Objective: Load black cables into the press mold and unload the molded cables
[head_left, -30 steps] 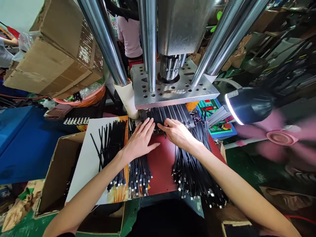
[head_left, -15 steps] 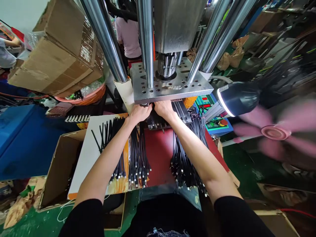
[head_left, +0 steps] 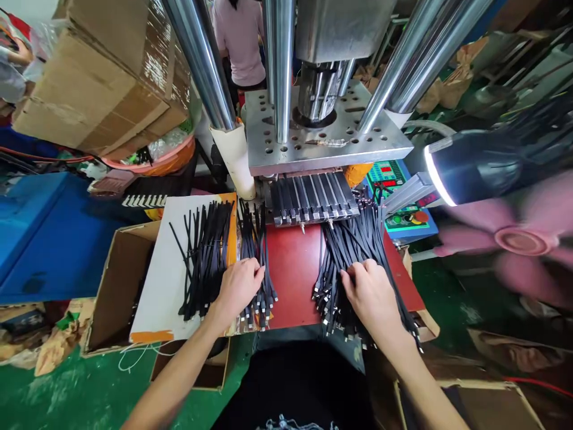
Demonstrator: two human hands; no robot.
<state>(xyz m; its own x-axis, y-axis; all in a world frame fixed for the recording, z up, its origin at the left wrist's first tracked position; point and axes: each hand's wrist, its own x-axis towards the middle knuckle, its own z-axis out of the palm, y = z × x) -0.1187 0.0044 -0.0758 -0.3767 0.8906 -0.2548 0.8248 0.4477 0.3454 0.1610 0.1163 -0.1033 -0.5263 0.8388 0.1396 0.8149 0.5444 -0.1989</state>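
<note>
My left hand (head_left: pixel 242 283) is curled closed above the middle row of black USB cables (head_left: pixel 256 239); its fingertips are tucked under, so what they hold, if anything, is hidden. My right hand (head_left: pixel 371 295), also curled, rests on the right-hand pile of black cables (head_left: pixel 353 245), and its fingertips are out of sight against them. Beyond both hands sits the slotted metal mould (head_left: pixel 316 197) of the press, with short dark pieces along its front edge. More black cables (head_left: pixel 208 239) lie side by side on a white board (head_left: pixel 154 286) at left.
The press plate (head_left: pixel 329 152) is above the mould, between steel columns (head_left: pixel 282 77). A control box (head_left: pixel 407 221), a lamp (head_left: pixel 470 167) and a spinning pink fan (head_left: pixel 521 240) stand to the right. Cardboard boxes (head_left: pixel 102 95) and a blue bin (head_left: pixel 58 239) are at left; a person sits behind.
Both hands have come back from under the press plate toward me, the left to the middle cables, the right onto the right pile. The mould now shows uncovered. The view has shifted slightly.
</note>
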